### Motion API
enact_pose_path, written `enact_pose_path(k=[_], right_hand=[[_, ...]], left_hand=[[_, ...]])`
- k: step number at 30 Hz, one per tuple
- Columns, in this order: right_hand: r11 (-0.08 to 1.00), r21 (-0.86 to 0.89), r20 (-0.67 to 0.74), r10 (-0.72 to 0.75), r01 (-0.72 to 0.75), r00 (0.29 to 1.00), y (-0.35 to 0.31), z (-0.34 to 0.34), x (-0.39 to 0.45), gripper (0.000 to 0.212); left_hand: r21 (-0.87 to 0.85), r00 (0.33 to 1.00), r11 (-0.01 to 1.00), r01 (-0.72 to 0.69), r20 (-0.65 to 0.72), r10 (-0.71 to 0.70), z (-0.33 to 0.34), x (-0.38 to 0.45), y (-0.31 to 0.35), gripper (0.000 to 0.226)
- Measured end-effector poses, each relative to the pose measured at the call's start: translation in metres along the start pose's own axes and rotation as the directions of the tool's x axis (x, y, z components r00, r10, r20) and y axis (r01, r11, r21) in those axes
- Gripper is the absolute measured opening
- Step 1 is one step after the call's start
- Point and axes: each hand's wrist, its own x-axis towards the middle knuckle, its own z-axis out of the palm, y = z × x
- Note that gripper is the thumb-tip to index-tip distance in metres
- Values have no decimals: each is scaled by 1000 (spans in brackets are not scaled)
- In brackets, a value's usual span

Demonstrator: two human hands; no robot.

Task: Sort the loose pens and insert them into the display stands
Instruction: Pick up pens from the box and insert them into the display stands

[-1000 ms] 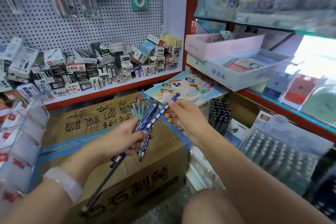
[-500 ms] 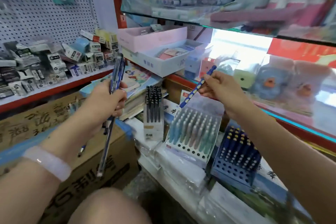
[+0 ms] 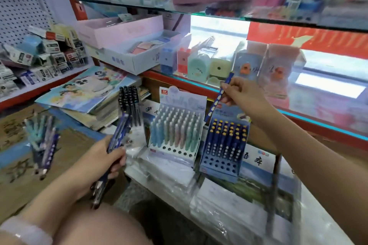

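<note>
My right hand (image 3: 242, 93) pinches a blue pen with white dots (image 3: 217, 99), held tip down just above the back rows of the blue display stand (image 3: 225, 167), which is part filled with matching pens and has empty holes in front. My left hand (image 3: 105, 161) grips a bundle of dark blue pens (image 3: 117, 137) left of the stands. A white stand of pastel pens (image 3: 175, 131) sits between them, and a stand of black pens (image 3: 129, 103) lies behind. A pile of loose pens (image 3: 42, 141) lies on the cardboard box (image 3: 12, 189) at left.
The stands rest on wrapped paper stacks (image 3: 229, 201) on a low shelf. Colourful books (image 3: 87, 93) are stacked behind my left hand. Pastel boxes (image 3: 201, 65) line the red-edged shelf above. Small cartons (image 3: 39, 59) crowd the pegboard shelf at left. My knee (image 3: 99, 223) is below.
The view has swung right from the box to the stands. My right hand carried the dotted pen away from the bundle and over the blue stand. My left hand lowered its bundle.
</note>
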Motion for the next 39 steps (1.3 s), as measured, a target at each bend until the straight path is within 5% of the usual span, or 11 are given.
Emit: enact_pose_path(k=[7,13,19,39], right_hand=[[934,-358,77,33,-3,996,47,15,-38,22],[874,-478,44,127,-90,991,81,46,-52,32],[786,-617,50,92,-42,995,98,58,-51,19],[716,-696,117,186,-53,976,116,75,-53,18]], left_hand=[[-116,997,992,-57,49,63,31,16,13,8],[-191,989,980,-46,126,71,73,31,22,13],[-240,992,971,-15,117,44,77,36,11,18],[-326,997,945,12,77,14,63,31,0,24]])
